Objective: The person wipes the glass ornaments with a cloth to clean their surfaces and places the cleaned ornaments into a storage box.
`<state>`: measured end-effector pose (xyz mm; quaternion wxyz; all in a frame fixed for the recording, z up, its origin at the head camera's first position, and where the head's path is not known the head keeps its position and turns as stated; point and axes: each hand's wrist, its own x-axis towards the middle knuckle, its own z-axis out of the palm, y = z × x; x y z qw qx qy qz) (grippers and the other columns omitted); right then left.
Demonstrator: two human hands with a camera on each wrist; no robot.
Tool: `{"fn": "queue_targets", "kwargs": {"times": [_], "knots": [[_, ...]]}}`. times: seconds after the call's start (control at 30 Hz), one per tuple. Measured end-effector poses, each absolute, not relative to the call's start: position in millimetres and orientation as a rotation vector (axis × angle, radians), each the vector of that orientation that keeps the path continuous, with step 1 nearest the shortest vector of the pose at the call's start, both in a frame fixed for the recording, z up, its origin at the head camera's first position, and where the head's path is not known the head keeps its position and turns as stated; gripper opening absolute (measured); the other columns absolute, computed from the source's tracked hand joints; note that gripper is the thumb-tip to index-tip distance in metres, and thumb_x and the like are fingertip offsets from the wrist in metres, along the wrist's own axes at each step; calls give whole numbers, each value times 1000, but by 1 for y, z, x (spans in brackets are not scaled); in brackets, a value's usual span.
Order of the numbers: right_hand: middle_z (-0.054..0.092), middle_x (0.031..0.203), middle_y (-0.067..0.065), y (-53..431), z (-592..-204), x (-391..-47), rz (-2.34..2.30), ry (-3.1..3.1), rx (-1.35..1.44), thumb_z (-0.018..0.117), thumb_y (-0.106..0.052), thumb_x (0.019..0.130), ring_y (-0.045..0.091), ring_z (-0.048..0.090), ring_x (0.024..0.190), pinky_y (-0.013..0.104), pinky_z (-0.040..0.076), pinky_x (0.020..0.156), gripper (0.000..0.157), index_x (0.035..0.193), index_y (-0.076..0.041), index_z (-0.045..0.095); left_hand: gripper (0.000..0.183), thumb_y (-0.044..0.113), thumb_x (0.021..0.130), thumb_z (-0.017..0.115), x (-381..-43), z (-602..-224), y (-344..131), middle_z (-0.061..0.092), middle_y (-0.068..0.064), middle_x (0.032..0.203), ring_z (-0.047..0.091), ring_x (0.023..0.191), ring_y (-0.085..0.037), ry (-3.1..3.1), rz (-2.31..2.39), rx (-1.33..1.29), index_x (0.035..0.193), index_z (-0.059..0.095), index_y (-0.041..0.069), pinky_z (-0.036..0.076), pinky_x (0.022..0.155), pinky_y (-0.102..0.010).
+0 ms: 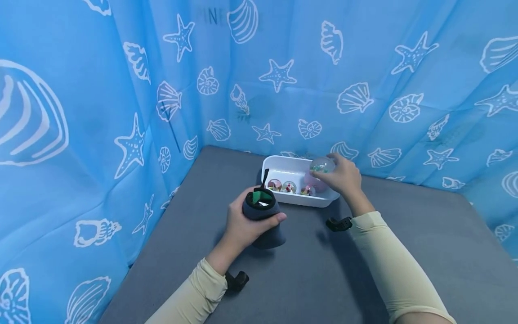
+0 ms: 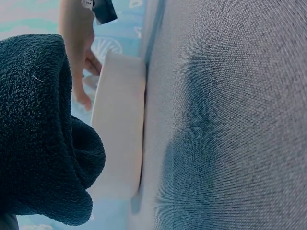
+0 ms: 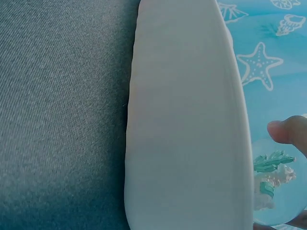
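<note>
In the head view my left hand (image 1: 243,225) grips a dark, roughly cylindrical bundle (image 1: 263,231) with a round opening at its top. Something green (image 1: 261,196) and a bit of white show inside it, and a thin dark strip sticks up from its rim. The left wrist view shows fuzzy dark cloth (image 2: 33,124) on it. My right hand (image 1: 344,177) holds a clear ball (image 1: 322,164) by its sides, over the right end of a white tray (image 1: 291,200). Green and whitish pieces (image 3: 271,165) lie inside the ball.
Several clear balls with small figures, one of them a ball with a red figure (image 1: 289,187), line the tray's near side. A pinkish ball (image 1: 315,182) is at its right end. The grey tabletop (image 1: 307,279) meets a blue shell-print curtain (image 1: 243,67) behind.
</note>
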<state>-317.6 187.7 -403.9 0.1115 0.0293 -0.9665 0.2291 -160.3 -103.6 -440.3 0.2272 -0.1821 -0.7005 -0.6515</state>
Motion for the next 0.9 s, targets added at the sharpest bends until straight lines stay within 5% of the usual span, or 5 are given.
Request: {"fn": "queue_targets", "kwargs": {"times": [0.23, 0.37, 0.53, 0.9], "knots": [[58, 148, 28, 188, -401, -318, 707, -2940, 62, 80, -58, 88, 50, 60, 125, 64, 52, 92, 90, 156, -8, 49, 65, 35, 75, 97, -159, -440, -103, 77, 1, 118, 73, 111, -18, -1961, -1807, -493, 130, 70, 14, 56, 103, -39], [41, 162, 31, 185, -391, -319, 735, -3035, 102, 75, -51, 94, 54, 43, 145, 71, 42, 110, 95, 164, -4, 33, 66, 31, 75, 98, -161, -440, -103, 77, 0, 119, 73, 110, -19, -1923, -1814, -512, 131, 69, 11, 56, 103, -38], [26, 169, 35, 186, -377, -317, 703, -3064, 150, 73, -50, 95, 58, 30, 152, 75, 33, 116, 100, 168, -4, 21, 66, 38, 76, 97, -166, -440, -104, 77, -2, 119, 73, 110, -20, -1881, -1812, -528, 131, 70, 13, 56, 102, -37], [47, 154, 29, 207, -374, -269, 872, -2784, 423, 75, -34, 100, 51, 52, 134, 68, 49, 104, 66, 152, -1, 52, 71, 28, 70, 99, -160, -445, -102, 79, -1, 117, 75, 110, -18, -1962, -1728, -506, 133, 69, 16, 58, 101, -38]]}}
